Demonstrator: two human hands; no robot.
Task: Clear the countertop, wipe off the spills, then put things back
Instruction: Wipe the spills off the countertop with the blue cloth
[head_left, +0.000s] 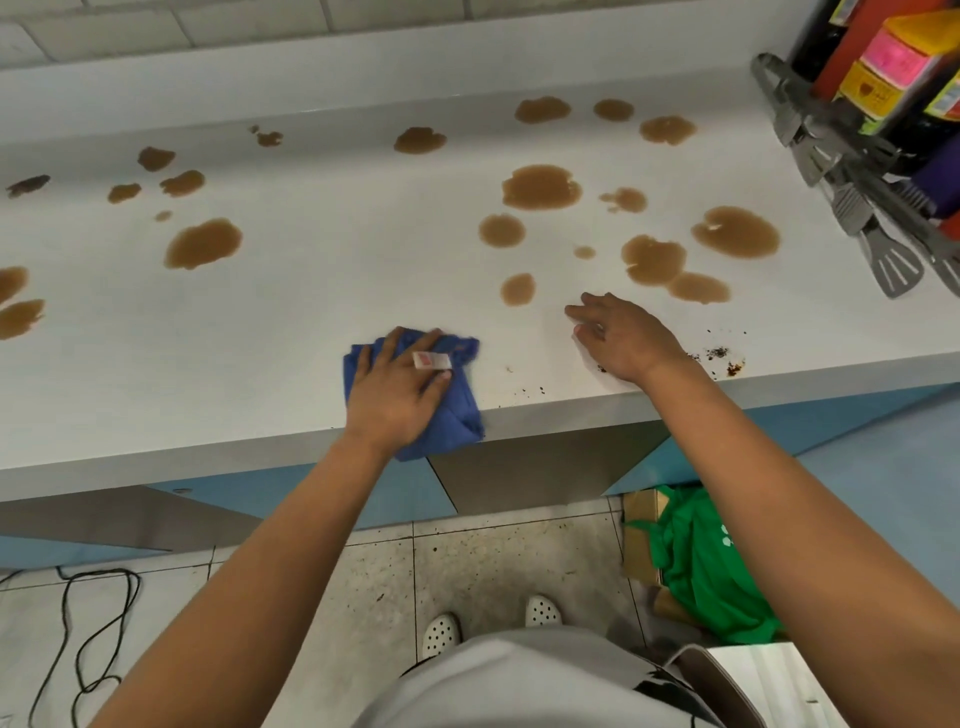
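Labels on the boxes (893, 67) are too blurred to read

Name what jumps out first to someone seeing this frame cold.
Brown spills dot the white countertop from its left end to its right. At the front edge the left hand presses a blue cloth flat, while the right hand rests on the bare surface beside it, near dark crumbs. Grey spatulas hang in a rack at the far right.

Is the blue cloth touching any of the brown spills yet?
Apart. The head view shows the blue cloth under the left hand at the counter's front edge, with bare white countertop between it and the nearest brown spill.
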